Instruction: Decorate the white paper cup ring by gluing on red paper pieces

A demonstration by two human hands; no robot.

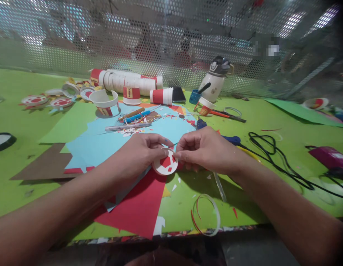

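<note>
A round white paper cup bottom (166, 170) with red paper pieces stuck on its face is tilted toward me. My left hand (145, 149) grips it by its upper left rim between thumb and fingers. At its right rim, the thumb and index finger of my right hand (206, 149) are pinched together, touching the cup bottom. Whatever small thing may be between those right fingertips is hidden. Beneath the hands lie a sheet of red paper (143, 207) and light blue paper (96, 144). White scraps (174, 187) are scattered just below the cup bottom.
Stacked paper cups (132, 83) lie at the back, beside finished-looking decorated discs (35, 100). Pens (136, 116) rest on the blue paper. A bottle (212, 83) stands behind a blue pot (195, 96). Black cable (282, 166) loops on the right. A cut ring (215, 214) lies near the front edge.
</note>
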